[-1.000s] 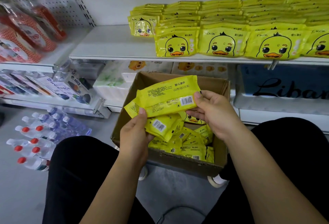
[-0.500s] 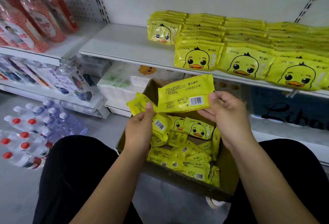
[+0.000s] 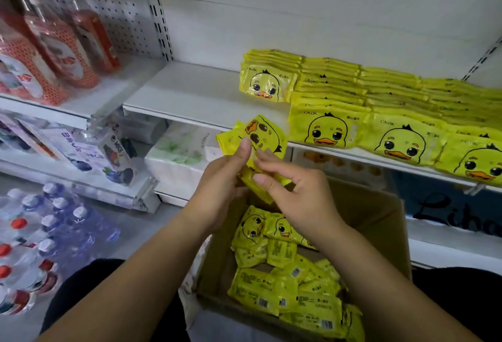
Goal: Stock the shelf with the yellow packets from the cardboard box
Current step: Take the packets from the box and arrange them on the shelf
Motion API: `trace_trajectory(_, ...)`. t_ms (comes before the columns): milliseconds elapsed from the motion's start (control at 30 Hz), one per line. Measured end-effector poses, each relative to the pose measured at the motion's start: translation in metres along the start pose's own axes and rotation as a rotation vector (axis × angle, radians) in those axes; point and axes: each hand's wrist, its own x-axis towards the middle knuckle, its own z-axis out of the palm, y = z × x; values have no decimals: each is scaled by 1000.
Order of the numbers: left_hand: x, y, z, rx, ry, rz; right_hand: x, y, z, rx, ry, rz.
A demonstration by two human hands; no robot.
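progress: mid | shelf [image 3: 195,97] right side stocked, left end bare | cardboard box [image 3: 380,222] still holds many | left hand [image 3: 222,178], right hand [image 3: 296,192] both pinching yellow packets [image 3: 267,131]

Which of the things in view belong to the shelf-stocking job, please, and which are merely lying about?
Part of the job:
- yellow duck-face packets held in left hand and right hand
- brown cardboard box of loose yellow packets
- white metal shelf with stacked yellow packets

Just lying about:
- red-patterned pouches
- shrink-wrapped water bottles
- white tissue packs
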Motion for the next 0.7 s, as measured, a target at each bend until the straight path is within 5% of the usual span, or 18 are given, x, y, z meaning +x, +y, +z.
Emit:
trace_trajectory(133, 23, -3, -20, -76, 118, -38, 20, -3, 6, 100, -56, 69)
trace_trajectory(267, 41, 0, -33, -197, 162, -28, 52, -4, 4, 122, 272, 153)
trace_trajectory(367, 48, 7, -37, -199, 161, 1, 78, 1, 8, 196, 424, 458)
trace_trajectory(467, 50, 10, -38, -135, 132, 70, 94, 0, 14, 559, 301, 698)
trace_trajectory(700, 49, 8, -43, -16, 73, 165, 109, 9, 28, 811, 106, 685)
